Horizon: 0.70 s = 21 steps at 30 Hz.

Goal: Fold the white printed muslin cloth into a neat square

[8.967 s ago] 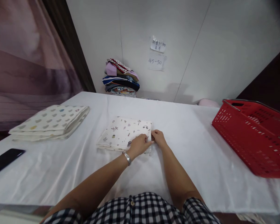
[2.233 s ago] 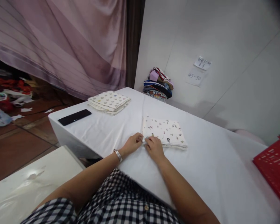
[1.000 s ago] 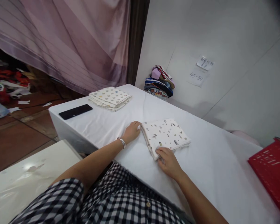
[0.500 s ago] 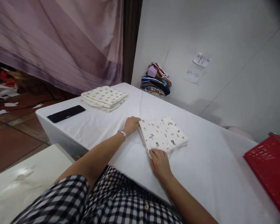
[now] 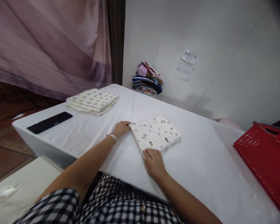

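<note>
A folded white cloth with small printed figures lies on the white-covered table in front of me. My left hand, with a silver band at the wrist, pinches its far left corner. At the near left corner, my right hand grips the edge, thumb hidden partly by the fingers and cloth. Further left, a stack of folded cloths with a grey leaf-like print rests on the table, touched by neither hand.
A black phone lies at the table's left end. On the right stands a red plastic basket. Folded colourful fabrics are piled by the wall, below paper notes. A white surface is at lower left.
The camera view has turned right, so the scene shifts leftward and more of the red basket shows. Both hands keep their hold on the cloth's corners, which looks nearly unmoved.
</note>
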Each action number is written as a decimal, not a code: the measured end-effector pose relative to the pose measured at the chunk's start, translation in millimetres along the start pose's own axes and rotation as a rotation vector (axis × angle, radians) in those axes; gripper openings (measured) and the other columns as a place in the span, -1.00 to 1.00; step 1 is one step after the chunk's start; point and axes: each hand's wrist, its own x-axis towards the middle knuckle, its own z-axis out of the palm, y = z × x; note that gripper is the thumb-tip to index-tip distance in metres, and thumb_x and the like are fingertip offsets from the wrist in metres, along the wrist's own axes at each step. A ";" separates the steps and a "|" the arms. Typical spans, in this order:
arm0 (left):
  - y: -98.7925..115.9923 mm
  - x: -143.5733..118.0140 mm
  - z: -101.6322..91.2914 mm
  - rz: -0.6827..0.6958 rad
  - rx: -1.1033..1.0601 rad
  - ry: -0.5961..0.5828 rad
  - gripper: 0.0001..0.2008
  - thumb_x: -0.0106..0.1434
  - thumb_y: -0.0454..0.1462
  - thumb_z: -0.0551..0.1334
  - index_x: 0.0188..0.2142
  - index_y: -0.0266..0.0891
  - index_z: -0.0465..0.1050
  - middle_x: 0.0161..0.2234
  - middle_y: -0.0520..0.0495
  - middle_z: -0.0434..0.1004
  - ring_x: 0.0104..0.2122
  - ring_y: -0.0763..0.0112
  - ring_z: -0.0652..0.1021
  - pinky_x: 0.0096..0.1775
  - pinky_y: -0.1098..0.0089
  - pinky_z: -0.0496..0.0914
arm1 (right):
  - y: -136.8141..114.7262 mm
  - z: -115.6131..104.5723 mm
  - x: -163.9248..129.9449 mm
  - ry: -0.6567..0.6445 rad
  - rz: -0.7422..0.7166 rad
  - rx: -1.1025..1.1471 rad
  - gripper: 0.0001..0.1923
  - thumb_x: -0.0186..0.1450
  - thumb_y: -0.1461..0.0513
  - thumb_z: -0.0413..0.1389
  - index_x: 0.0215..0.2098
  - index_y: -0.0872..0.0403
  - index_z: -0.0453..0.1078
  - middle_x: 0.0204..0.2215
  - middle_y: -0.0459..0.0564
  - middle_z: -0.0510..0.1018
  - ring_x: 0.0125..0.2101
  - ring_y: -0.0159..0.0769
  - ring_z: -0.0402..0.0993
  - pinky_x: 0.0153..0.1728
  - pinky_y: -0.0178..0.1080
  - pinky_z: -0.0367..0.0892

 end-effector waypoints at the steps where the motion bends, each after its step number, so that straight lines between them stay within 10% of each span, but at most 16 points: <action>1: 3.7 -2.0 -1.4 0.004 0.010 0.008 -0.61 0.15 -0.32 0.11 -0.04 -0.14 0.49 -0.06 -0.02 0.55 -0.07 0.28 0.51 -0.03 0.34 0.34 | -0.1 0.4 0.2 0.003 -0.003 0.000 -0.62 0.23 0.35 0.06 0.04 0.13 0.31 -0.10 0.10 0.46 -0.12 -0.16 0.27 -0.12 -0.13 0.12; 6: 41.6 -30.5 7.7 0.383 0.127 0.156 -0.55 0.23 -0.33 0.04 0.11 -0.21 0.34 0.15 -0.10 0.34 0.17 0.24 0.30 0.22 0.15 0.09 | -1.1 0.9 3.7 -0.012 0.004 -0.007 -0.60 0.21 0.34 0.08 0.03 0.13 0.31 -0.09 0.12 0.45 -0.14 -0.15 0.28 -0.14 -0.10 0.15; 10: 59.1 -57.9 35.8 0.694 0.245 0.034 -0.56 0.32 -0.11 0.02 0.14 -0.16 0.30 0.20 -0.11 0.27 0.21 0.17 0.23 0.22 -0.01 0.00 | -1.0 -3.2 2.6 -0.052 -0.005 0.020 -0.56 0.23 0.33 0.05 0.09 0.14 0.26 -0.06 0.15 0.43 -0.09 -0.13 0.27 -0.08 -0.07 0.19; 21: 67.8 -66.4 52.5 0.691 0.322 -0.036 -0.51 0.32 -0.02 -0.01 0.14 -0.17 0.29 0.22 -0.20 0.22 0.22 0.05 0.21 0.16 -0.11 0.09 | 39.9 -36.1 12.7 0.181 0.075 0.292 -0.72 0.34 0.20 -0.04 -0.05 0.02 0.40 -0.10 0.04 0.54 0.01 -0.26 0.37 0.10 -0.09 0.16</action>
